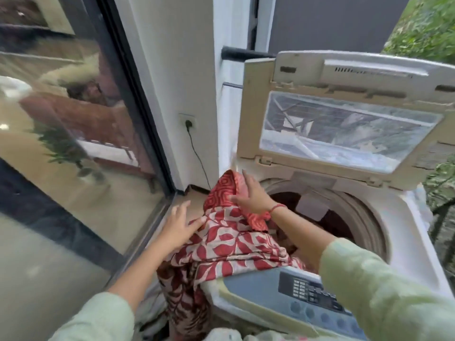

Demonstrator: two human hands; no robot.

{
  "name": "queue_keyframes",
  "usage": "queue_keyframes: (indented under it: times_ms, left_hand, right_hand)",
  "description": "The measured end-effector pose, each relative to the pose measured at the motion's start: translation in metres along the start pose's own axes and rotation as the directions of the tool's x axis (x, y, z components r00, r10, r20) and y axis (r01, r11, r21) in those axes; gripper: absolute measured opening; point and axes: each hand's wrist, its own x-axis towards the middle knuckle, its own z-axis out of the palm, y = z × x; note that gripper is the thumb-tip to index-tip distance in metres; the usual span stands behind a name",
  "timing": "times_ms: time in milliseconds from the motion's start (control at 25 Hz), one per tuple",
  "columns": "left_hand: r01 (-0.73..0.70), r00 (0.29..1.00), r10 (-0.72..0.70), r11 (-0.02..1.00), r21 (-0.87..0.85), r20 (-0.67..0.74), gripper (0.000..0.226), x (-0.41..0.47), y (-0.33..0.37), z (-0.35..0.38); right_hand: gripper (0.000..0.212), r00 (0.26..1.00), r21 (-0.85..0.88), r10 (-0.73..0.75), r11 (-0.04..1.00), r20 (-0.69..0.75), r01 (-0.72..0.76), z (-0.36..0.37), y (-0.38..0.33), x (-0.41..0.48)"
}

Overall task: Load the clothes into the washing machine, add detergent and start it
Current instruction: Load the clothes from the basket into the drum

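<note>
Because the red-and-cream leaf-printed cloth (234, 242) drapes half outside the white top-loading washing machine (406, 242), we press it drumward; left grip (179, 225) and right grip (251, 195) lie spread-fingered, grasping nothing.

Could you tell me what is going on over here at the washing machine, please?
A person is loading a red patterned cloth into the washer, whose lid stands open. The right hand presses the bunched top of the cloth toward the drum, and the left hand touches its side with spread fingers. Much of the cloth hangs outside over the washer's left edge. No detergent is in view.
</note>
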Motion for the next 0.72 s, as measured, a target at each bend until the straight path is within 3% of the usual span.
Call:
queue_keyframes:
  times_ms: [40, 120, 200, 320, 400, 480, 520, 560, 600, 640, 680, 720]
  left_hand:
    - [0.026, 0.994, -0.014, 0.994, -0.104, 0.112, 0.12, -0.009, -0.01, 0.005]
    - [0.009, 0.963, 0.052, 0.974, -0.226, 0.264, 0.142, -0.02, -0.021, 0.013]
    - [-0.031, 0.945, 0.109, 0.969, -0.247, 0.309, 0.151, -0.022, -0.028, 0.014]
    - [-0.085, 0.927, 0.145, 0.98, -0.182, 0.347, 0.149, -0.018, -0.039, 0.012]
    - [-0.134, 0.93, 0.156, 0.987, -0.087, 0.333, 0.147, -0.013, -0.044, 0.01]
    - [-0.164, 0.928, 0.18, 0.984, -0.077, 0.325, 0.143, -0.008, -0.043, 0.011]
    - [-0.164, 0.931, 0.189, 0.981, -0.106, 0.312, 0.141, -0.006, -0.042, 0.013]
    - [-0.165, 0.935, 0.2, 0.976, -0.141, 0.293, 0.139, -0.006, -0.038, 0.015]
    - [-0.159, 0.943, 0.199, 0.974, -0.164, 0.267, 0.136, -0.006, -0.037, 0.018]
    - [-0.154, 0.95, 0.195, 0.972, -0.18, 0.242, 0.132, -0.008, -0.036, 0.021]
    - [-0.148, 0.961, 0.186, 0.97, -0.191, 0.204, 0.127, -0.011, -0.034, 0.023]
    - [-0.14, 0.973, 0.172, 0.971, -0.195, 0.156, 0.122, -0.015, -0.036, 0.026]
  right_hand:
    - [0.093, 0.997, -0.01, 0.063, 0.998, -0.043, -0.064, 0.028, -0.006, 0.007]
    - [0.065, 0.978, -0.054, 0.067, 0.995, -0.197, -0.079, 0.057, -0.01, 0.002]
    - [0.032, 0.953, -0.014, -0.037, 0.999, -0.302, 0.034, 0.054, -0.005, -0.008]
    - [0.019, 0.905, 0.079, -0.002, 0.996, -0.425, 0.039, -0.007, 0.016, -0.028]
    - [0.017, 0.761, 0.216, 0.161, 0.976, -0.628, -0.029, -0.073, 0.049, -0.046]
    - [0.034, 0.56, 0.394, 0.395, 0.91, -0.729, -0.129, -0.126, 0.091, -0.07]
    - [0.038, 0.561, 0.355, 0.427, 0.904, -0.709, -0.239, -0.14, 0.113, -0.077]
    - [0.036, 0.644, 0.193, 0.437, 0.889, -0.628, -0.415, -0.144, 0.131, -0.08]
    - [0.035, 0.762, -0.082, 0.47, 0.826, -0.445, -0.557, -0.131, 0.139, -0.082]
    - [0.038, 0.818, -0.39, 0.541, 0.723, -0.194, -0.57, -0.111, 0.14, -0.082]
    - [0.044, 0.809, -0.563, 0.584, 0.647, -0.067, -0.513, -0.093, 0.131, -0.078]
    - [0.046, 0.85, -0.622, 0.525, 0.653, -0.038, -0.432, -0.074, 0.115, -0.069]
